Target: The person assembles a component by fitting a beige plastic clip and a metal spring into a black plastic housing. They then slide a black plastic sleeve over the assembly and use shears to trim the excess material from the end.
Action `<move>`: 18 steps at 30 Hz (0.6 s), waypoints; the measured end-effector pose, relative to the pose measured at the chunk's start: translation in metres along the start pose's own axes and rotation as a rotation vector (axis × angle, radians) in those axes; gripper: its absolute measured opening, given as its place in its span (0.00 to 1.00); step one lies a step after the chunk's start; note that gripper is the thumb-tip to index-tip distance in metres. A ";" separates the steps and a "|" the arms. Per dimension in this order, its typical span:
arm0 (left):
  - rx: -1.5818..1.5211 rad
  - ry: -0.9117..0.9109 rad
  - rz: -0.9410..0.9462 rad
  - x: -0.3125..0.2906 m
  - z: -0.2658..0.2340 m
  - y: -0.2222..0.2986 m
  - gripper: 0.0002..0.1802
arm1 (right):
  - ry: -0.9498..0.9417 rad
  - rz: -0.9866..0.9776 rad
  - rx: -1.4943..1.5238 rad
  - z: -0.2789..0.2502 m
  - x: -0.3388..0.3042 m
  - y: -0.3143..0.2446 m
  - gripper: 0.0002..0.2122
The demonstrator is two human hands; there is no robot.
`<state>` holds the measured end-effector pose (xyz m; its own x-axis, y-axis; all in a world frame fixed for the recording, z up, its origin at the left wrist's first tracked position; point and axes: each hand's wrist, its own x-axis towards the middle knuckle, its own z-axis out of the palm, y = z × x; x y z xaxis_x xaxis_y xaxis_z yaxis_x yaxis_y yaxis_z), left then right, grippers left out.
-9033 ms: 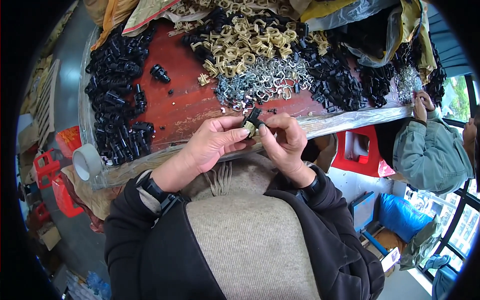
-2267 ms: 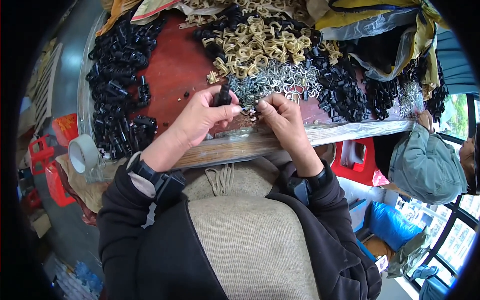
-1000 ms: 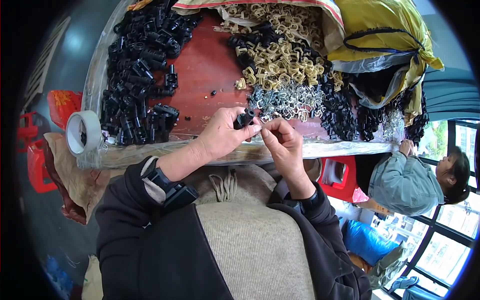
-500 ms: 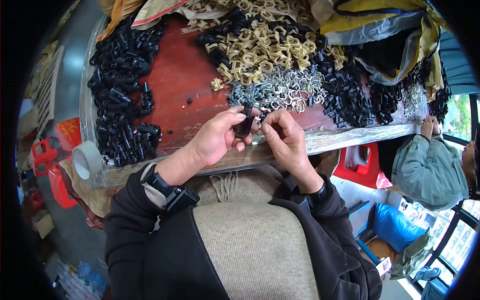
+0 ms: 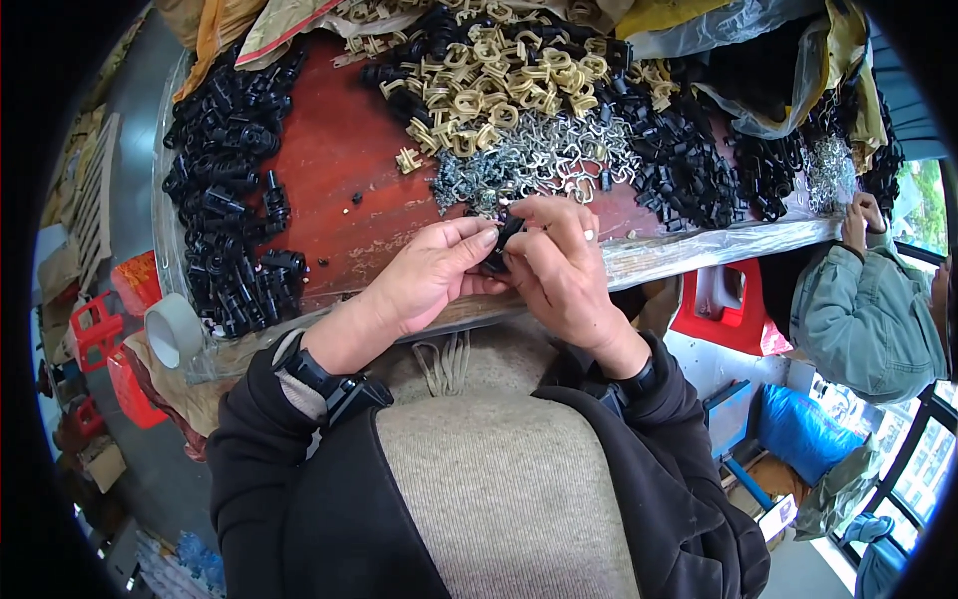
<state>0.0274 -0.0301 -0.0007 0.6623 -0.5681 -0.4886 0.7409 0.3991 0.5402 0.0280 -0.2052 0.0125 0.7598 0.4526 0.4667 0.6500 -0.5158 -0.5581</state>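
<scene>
A black plastic tube-like fitting (image 5: pixel 504 238) is held between my two hands, just over the table's near edge. My left hand (image 5: pixel 424 280) grips it with thumb and fingers from the left. On its right side the curled fingers of my right hand (image 5: pixel 569 280) close round it, covering much of the fitting. Whether my right hand also pinches a small part cannot be seen. Just beyond my fingers lie a pile of bent silver metal clips (image 5: pixel 564 150) and a heap of beige plastic clips (image 5: pixel 499 85).
Black tubular fittings (image 5: pixel 225 200) are heaped at the table's left, small black parts (image 5: pixel 689 170) at the right. A tape roll (image 5: pixel 172 331) sits at the near left corner. A red stool (image 5: pixel 726 311) stands under the edge. A co-worker's hands (image 5: pixel 860 222) are at the far right.
My right hand has moved in from beside the black fitting and now wraps its fingers over it. The fitting, more exposed before, is now mostly covered. The whole view has shifted slightly.
</scene>
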 end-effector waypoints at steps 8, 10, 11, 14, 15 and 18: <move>0.055 -0.014 0.056 -0.022 0.002 -0.004 0.16 | -0.057 -0.040 0.001 0.003 0.001 -0.019 0.10; 0.106 -0.055 0.052 -0.027 0.002 -0.004 0.16 | -0.089 -0.031 -0.002 0.003 0.002 -0.025 0.10; 0.131 -0.075 0.051 -0.030 0.001 -0.004 0.16 | -0.114 -0.015 0.001 0.002 0.002 -0.028 0.10; 0.146 -0.089 0.027 -0.039 -0.001 -0.001 0.16 | -0.152 -0.001 0.002 0.003 0.004 -0.037 0.10; 0.158 -0.092 0.009 -0.041 -0.002 -0.001 0.16 | -0.156 0.005 0.008 0.003 0.005 -0.040 0.10; 0.101 -0.117 0.021 -0.044 -0.010 -0.001 0.16 | -0.139 -0.014 0.028 0.007 0.007 -0.044 0.10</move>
<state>-0.0016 0.0017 0.0132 0.6557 -0.6427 -0.3963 0.7078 0.3404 0.6190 0.0049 -0.1741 0.0360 0.7406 0.5570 0.3759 0.6583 -0.4891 -0.5722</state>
